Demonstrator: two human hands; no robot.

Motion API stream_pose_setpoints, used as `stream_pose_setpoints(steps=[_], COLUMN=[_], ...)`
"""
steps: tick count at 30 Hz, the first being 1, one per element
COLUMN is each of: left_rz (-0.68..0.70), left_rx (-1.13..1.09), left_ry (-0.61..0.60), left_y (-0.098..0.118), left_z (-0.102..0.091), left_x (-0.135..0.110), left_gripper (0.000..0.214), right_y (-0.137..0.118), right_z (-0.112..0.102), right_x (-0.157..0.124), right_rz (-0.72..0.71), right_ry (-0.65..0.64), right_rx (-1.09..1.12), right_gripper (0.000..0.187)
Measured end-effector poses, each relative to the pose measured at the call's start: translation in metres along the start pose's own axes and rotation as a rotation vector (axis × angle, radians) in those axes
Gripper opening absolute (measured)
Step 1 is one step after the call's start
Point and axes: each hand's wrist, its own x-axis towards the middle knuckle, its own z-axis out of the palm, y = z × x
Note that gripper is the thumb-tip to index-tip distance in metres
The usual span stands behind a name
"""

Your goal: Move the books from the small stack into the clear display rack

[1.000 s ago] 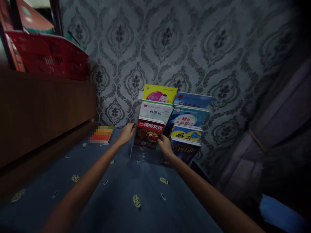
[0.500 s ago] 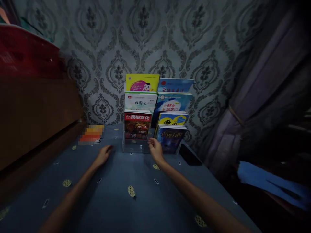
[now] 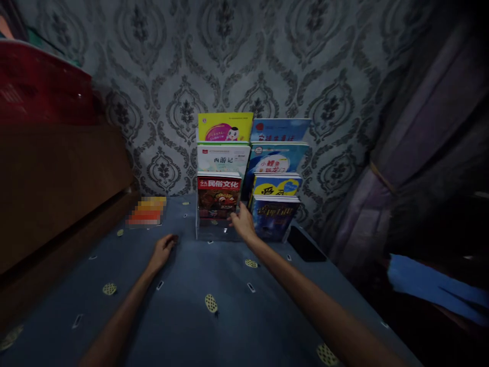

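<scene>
A clear display rack (image 3: 204, 235) stands by the wall, with picture books set in two stepped columns. At its lower left is a dark book with a red title band (image 3: 217, 198). My right hand (image 3: 243, 223) is at this book's lower right edge, thumb across the front and fingers at the side, closed on the edge; its fingertips are partly hidden. Right beside that hand stands a dark blue book (image 3: 275, 218). My left hand (image 3: 163, 251) rests on the blue patterned cloth (image 3: 183, 306) left of the rack, fingers loosely bent and a little apart, with nothing visible in them.
An orange-yellow, blurred-out item (image 3: 147, 211) lies on the cloth at the left. A black flat object (image 3: 305, 244) lies right of the rack. A brown wooden cabinet (image 3: 61, 183) bounds the left side, a tied curtain (image 3: 362, 214) the right.
My right hand has moved slightly up and in against the red-titled book's edge. My left hand stays on the cloth, its fingers bent a bit differently. The view has shifted slightly.
</scene>
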Motion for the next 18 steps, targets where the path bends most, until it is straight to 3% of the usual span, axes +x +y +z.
stream_pose_setpoints(steps=[6,10,14,18], left_rz=[0.038,0.055,0.015,-0.063], left_rx=[0.155,0.388,0.636,0.824], left_ry=[0.012,0.070,0.132,0.116], left_y=[0.000,0.006,0.010,0.004], left_z=[0.004,-0.007,-0.027,-0.050], left_x=[0.000,0.012,0.044,0.078], left_gripper=[0.026,0.030,0.043,0.066], right_y=[-0.009,-0.005,0.005,0.026], right_z=[-0.004,-0.007,-0.003,0.005], right_x=[0.008,0.009,-0.006,-0.045], right_rz=[0.087,0.088,-0.046,-0.194], right_ry=[-0.094,-0.112,-0.022,0.041], right_rx=[0.099,0.144,0.158,0.174], right_gripper=[0.056,0.061,0.068,0.064])
